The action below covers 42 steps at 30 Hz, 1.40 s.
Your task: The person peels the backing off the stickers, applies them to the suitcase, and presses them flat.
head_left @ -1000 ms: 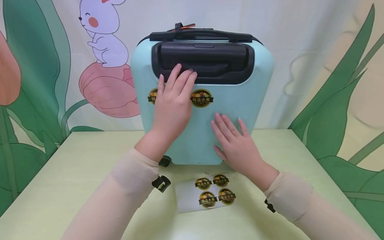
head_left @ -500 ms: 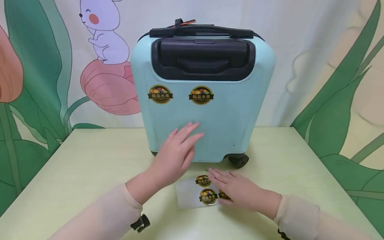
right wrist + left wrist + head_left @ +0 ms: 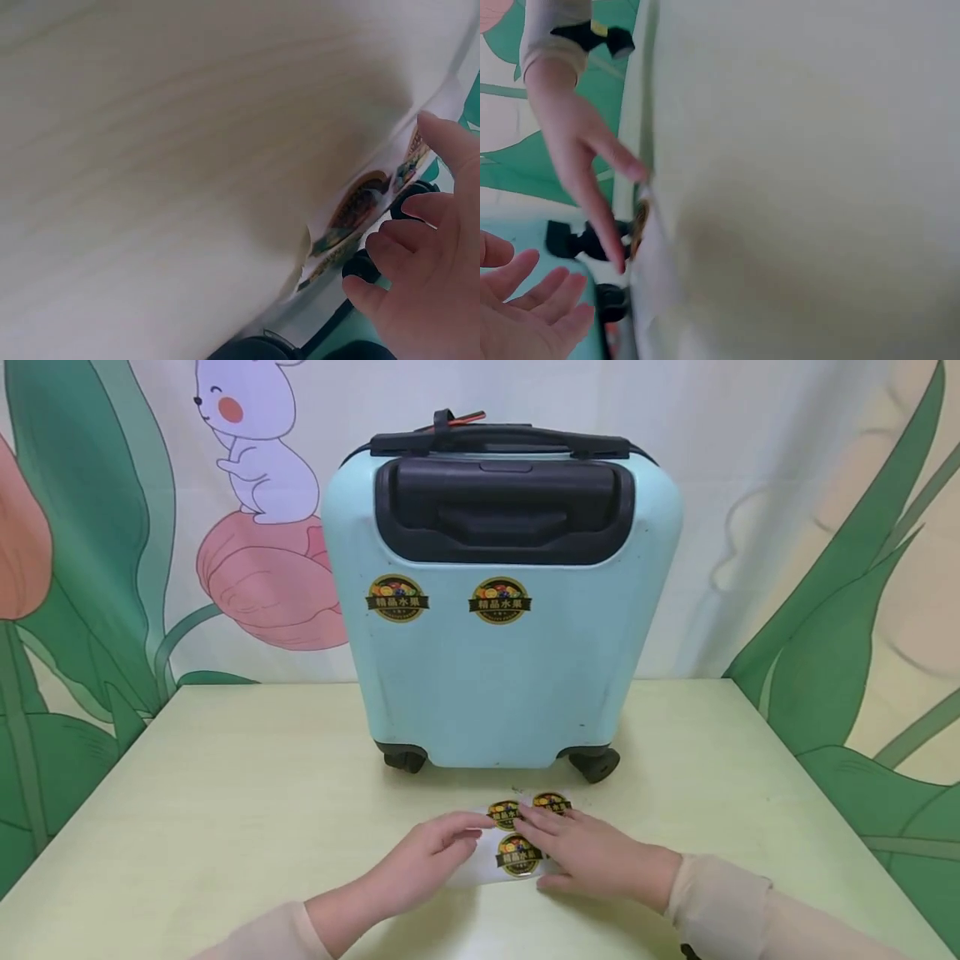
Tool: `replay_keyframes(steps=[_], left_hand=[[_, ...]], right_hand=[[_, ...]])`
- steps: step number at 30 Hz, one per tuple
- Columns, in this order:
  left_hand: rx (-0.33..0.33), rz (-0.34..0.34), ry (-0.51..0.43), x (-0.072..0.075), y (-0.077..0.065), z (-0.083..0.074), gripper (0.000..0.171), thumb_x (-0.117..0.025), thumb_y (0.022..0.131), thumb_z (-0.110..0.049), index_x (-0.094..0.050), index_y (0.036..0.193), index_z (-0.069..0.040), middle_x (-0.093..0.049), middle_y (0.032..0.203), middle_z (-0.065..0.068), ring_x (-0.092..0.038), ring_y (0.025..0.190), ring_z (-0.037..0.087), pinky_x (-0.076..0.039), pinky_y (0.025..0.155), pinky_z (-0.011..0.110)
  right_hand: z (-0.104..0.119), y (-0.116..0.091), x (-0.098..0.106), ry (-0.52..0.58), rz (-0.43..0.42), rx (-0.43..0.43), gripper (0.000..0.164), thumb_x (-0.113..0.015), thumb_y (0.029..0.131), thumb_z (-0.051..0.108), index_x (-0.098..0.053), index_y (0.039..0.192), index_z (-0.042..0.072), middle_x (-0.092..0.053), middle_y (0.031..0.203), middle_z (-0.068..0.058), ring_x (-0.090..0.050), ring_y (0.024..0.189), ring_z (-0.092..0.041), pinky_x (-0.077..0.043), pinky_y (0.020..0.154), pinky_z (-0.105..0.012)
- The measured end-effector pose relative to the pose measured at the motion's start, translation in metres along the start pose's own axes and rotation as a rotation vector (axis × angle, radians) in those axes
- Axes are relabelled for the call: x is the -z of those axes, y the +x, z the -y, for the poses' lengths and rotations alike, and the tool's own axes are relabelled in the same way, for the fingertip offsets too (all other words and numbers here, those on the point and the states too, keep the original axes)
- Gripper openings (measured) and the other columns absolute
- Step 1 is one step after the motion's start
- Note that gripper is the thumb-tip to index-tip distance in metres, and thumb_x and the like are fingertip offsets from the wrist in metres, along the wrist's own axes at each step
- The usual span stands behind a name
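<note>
A white sheet (image 3: 471, 870) of round fruit stickers (image 3: 518, 855) lies on the table in front of a mint-green suitcase (image 3: 495, 693). My right hand (image 3: 600, 857) rests at the sheet's right side with fairly straight fingers, covering part of a sticker. From the left, my left hand (image 3: 423, 864) reaches to the sheet, fingers loosely bent, a fingertip close to the upper-left sticker; contact is unclear. In the left wrist view the left hand (image 3: 536, 307) holds nothing, its fingers spread. Two matching stickers, a left one (image 3: 397, 598) and a right one (image 3: 499, 601), are on the suitcase front below its black handle recess.
The suitcase stands upright on black wheels (image 3: 595, 765) at the back of the pale table (image 3: 225, 793). A black carry handle (image 3: 502, 441) runs across its top. Behind it hangs a cloth backdrop (image 3: 765, 460) with a painted rabbit and plants.
Both hands have left the suitcase front and come down to the sticker sheet, the right hand first, then the left. The two suitcase stickers are now uncovered.
</note>
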<state>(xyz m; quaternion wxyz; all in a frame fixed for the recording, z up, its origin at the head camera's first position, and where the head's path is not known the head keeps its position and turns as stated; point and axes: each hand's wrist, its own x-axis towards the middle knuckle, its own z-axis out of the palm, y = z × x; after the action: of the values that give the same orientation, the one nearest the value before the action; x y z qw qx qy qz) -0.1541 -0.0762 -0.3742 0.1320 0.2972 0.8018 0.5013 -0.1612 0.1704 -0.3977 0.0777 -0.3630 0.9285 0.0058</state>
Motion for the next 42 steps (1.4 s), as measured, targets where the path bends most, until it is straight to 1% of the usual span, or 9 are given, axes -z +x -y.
replay_keyframes(steps=[4,7,12,18,22,25,33,39,42], left_hand=[[0.094,0.084,-0.213,-0.011,-0.003,0.01,0.029,-0.048,0.096,-0.011,-0.058,0.12,0.002,-0.057,0.123,0.016,-0.056,0.109,0.031,-0.042,0.094,0.044],[0.16,0.12,-0.313,-0.018,-0.002,0.016,0.03,-0.047,0.094,-0.008,-0.058,0.119,0.005,-0.06,0.118,0.017,-0.059,0.105,0.03,-0.043,0.093,0.043],[0.252,0.165,-0.362,-0.025,0.0,0.019,0.029,-0.047,0.094,-0.01,-0.059,0.118,0.002,-0.064,0.111,0.013,-0.063,0.099,0.024,-0.047,0.087,0.04],[0.318,0.211,-0.403,-0.031,0.001,0.019,0.03,-0.047,0.095,-0.012,-0.059,0.118,0.001,-0.066,0.108,0.012,-0.063,0.097,0.021,-0.049,0.078,0.034],[0.332,0.214,-0.434,-0.036,0.002,0.021,0.031,-0.047,0.095,-0.015,-0.059,0.119,0.001,-0.066,0.109,0.012,-0.064,0.097,0.021,-0.049,0.079,0.034],[0.349,0.195,-0.47,-0.039,0.003,0.022,0.033,-0.049,0.094,-0.017,-0.057,0.121,0.001,-0.066,0.109,0.012,-0.064,0.097,0.022,-0.05,0.079,0.035],[0.42,0.064,-0.659,-0.049,0.008,0.026,0.046,-0.05,0.094,-0.017,-0.041,0.131,0.01,-0.063,0.111,0.016,-0.064,0.097,0.027,-0.052,0.078,0.037],[0.386,-0.07,-0.76,-0.054,0.012,0.029,0.045,-0.042,0.098,-0.019,-0.035,0.13,0.012,-0.063,0.107,0.016,-0.064,0.097,0.027,-0.052,0.078,0.036],[0.375,-0.132,-0.815,-0.057,0.016,0.029,0.04,-0.045,0.098,-0.019,-0.041,0.127,0.008,-0.062,0.102,0.011,-0.065,0.09,0.019,-0.053,0.075,0.031]], right_hand=[[0.001,0.004,-0.004,-0.007,0.002,0.006,0.067,-0.061,0.088,0.041,-0.039,0.142,0.007,-0.036,0.145,-0.012,-0.039,0.13,-0.024,-0.037,0.098,-0.049],[0.0,0.007,-0.005,-0.027,-0.013,0.016,0.064,-0.061,0.088,0.039,-0.042,0.14,0.007,-0.042,0.142,-0.01,-0.045,0.125,-0.022,-0.04,0.096,-0.047],[-0.001,0.012,-0.006,-0.058,-0.075,0.046,0.058,-0.062,0.088,0.036,-0.048,0.135,0.007,-0.05,0.135,-0.009,-0.058,0.11,-0.021,-0.046,0.088,-0.04],[0.0,0.012,-0.005,-0.053,-0.148,0.09,0.053,-0.067,0.085,0.031,-0.054,0.13,0.008,-0.058,0.126,-0.006,-0.066,0.079,-0.018,-0.052,0.069,-0.032],[-0.001,0.012,-0.005,-0.033,-0.181,0.101,0.048,-0.068,0.085,0.027,-0.056,0.126,0.007,-0.068,0.103,-0.004,-0.064,0.067,-0.013,-0.052,0.062,-0.03],[-0.003,0.013,-0.005,-0.016,-0.208,0.109,0.045,-0.067,0.085,0.025,-0.057,0.125,0.007,-0.07,0.091,-0.003,-0.062,0.064,-0.011,-0.051,0.06,-0.029],[-0.009,0.012,0.002,0.034,-0.278,0.093,0.046,-0.066,0.085,0.019,-0.055,0.128,0.004,-0.066,0.111,-0.007,-0.064,0.069,-0.012,-0.052,0.065,-0.029],[-0.011,0.012,0.012,0.037,-0.328,0.108,0.046,-0.068,0.084,0.016,-0.056,0.126,0.002,-0.068,0.106,-0.008,-0.057,0.061,-0.006,-0.051,0.061,-0.026],[-0.012,0.011,0.015,0.053,-0.343,0.099,0.045,-0.068,0.084,0.018,-0.057,0.126,0.003,-0.068,0.104,-0.007,-0.049,0.056,-0.003,-0.047,0.057,-0.023]])
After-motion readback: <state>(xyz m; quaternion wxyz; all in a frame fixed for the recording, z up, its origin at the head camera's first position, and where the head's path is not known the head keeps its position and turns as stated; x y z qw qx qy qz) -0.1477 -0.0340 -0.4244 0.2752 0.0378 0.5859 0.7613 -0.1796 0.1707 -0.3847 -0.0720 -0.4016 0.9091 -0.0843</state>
